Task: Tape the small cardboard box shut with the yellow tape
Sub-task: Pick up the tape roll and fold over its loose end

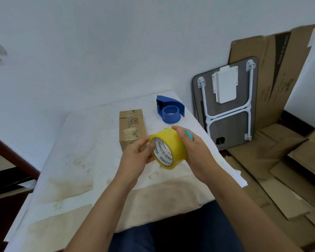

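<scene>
small cardboard box (132,127): near lower corner sitting hidden behind left hand (137,154) | yellow tape (168,149): far side being covered by right hand (198,153); loose end not discernible | box print: blurring, unreadable | forearms: running off bottom edge

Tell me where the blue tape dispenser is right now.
In the head view the dispenser sits at the table's far right corner, just right of the box and beyond the yellow tape held in both hands.
</scene>
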